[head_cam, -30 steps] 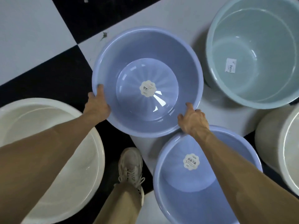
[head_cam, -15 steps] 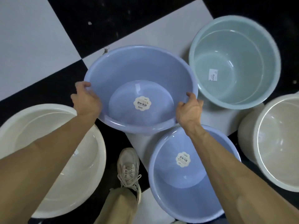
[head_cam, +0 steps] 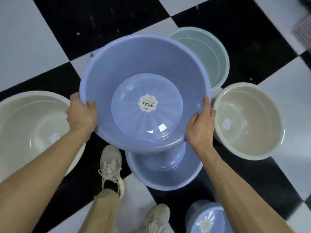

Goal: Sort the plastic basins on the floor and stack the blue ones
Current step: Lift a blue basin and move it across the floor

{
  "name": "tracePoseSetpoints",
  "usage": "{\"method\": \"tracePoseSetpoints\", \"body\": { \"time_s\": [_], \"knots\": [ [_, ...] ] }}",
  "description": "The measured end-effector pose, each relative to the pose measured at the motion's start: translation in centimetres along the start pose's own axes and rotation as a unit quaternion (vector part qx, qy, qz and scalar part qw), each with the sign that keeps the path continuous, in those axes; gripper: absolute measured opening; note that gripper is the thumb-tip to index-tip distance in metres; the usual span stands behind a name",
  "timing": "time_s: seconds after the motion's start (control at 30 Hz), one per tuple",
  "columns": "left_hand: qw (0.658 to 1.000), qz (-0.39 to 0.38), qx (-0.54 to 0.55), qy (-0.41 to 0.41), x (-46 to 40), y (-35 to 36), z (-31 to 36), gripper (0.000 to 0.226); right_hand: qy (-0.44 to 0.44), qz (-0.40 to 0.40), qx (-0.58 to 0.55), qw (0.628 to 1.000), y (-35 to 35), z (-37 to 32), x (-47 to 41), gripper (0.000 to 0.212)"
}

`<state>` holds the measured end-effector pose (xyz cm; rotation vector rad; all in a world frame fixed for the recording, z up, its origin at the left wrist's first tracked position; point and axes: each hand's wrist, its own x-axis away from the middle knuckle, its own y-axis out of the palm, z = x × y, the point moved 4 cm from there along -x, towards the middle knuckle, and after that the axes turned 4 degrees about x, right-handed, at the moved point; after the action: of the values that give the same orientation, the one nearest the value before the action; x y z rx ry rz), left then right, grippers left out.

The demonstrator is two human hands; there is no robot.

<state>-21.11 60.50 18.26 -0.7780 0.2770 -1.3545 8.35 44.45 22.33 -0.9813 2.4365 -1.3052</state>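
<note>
I hold a blue basin [head_cam: 134,68] with a round label in its bottom, lifted off the floor. My left hand [head_cam: 80,113] grips its left rim and my right hand [head_cam: 200,126] grips its right rim. Its base hangs just over a second blue basin [head_cam: 165,179] on the floor, which it partly hides. A third blue basin [head_cam: 207,219] shows at the bottom edge, partly behind my right forearm.
A pale green basin [head_cam: 212,52] sits behind on the right, half hidden by the held one. A beige basin [head_cam: 247,121] stands at right and a cream basin [head_cam: 30,125] at left. My two shoes [head_cam: 111,167] rest on the black-and-white checkered floor [head_cam: 33,47].
I have lifted the blue basin off the floor and brought it toward me, over the second blue basin. The view has pulled back, so a third blue basin and my other shoe show.
</note>
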Motion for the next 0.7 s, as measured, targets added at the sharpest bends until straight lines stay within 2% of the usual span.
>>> {"method": "tracePoseSetpoints", "body": {
  "time_s": [0.2, 0.4, 0.6, 0.7],
  "knots": [
    [0.997, -0.046, 0.069, 0.0, 11.1, 3.2, -4.2, 0.04, 0.044, 0.003, 0.054, 0.998, -2.7, 11.5, 6.9, 0.063],
    [0.991, -0.079, 0.103, -0.042, 16.0, 7.0, -10.0, 0.039, 0.106, -0.005, 0.087, 0.991, 0.2, 20.6, 12.1, 0.065],
    [0.992, -0.116, 0.038, -0.043, 15.7, 10.8, -14.0, 0.042, 0.151, -0.048, 0.089, 0.983, 4.7, 25.4, 13.6, 0.07],
    [0.987, -0.15, -0.032, -0.049, 14.1, 12.6, -14.6, 0.041, 0.165, -0.113, 0.127, 0.971, 6.8, 26.8, 13.0, 0.076]
  ]
}}
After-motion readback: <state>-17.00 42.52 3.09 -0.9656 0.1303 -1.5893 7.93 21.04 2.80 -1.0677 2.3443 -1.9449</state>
